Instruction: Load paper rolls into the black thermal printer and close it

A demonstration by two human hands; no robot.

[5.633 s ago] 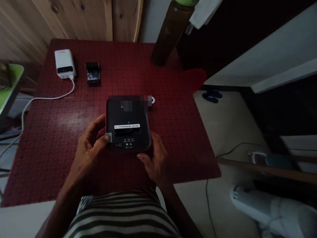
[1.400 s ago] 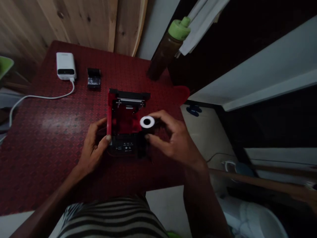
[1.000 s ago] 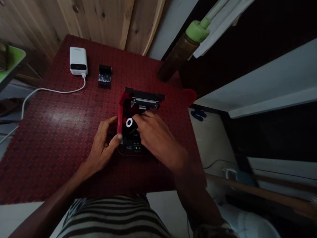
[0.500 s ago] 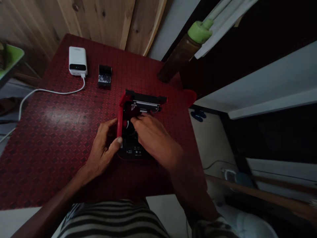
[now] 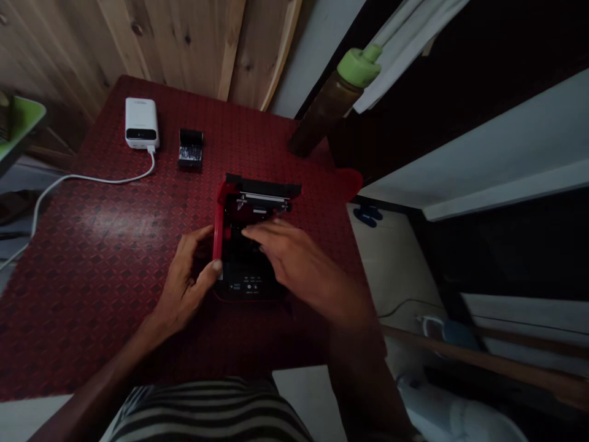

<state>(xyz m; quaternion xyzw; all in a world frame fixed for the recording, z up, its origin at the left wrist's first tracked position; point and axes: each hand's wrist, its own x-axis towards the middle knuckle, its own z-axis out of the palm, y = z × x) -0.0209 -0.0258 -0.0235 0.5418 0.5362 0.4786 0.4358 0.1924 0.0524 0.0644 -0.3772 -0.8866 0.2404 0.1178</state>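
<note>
On my feed I count one bare left hand (image 5: 188, 283) and one bare right hand (image 5: 298, 256), two in all. I also get one boxy red-and-black plastic device (image 5: 251, 288), one rectangular white power bank (image 5: 140, 118), one thin white cable (image 5: 99, 181), one small black-and-silver object (image 5: 190, 149), one tall brown bottle with a light-green cap (image 5: 323, 110), one red patterned tabletop (image 5: 110, 270) and two dark-blue slippers (image 5: 364, 218).

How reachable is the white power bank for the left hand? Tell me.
Probably yes, after letting go: the left hand holds the side of the red-and-black device, but only the white cable seems to lie between that hand and the power bank.
</note>
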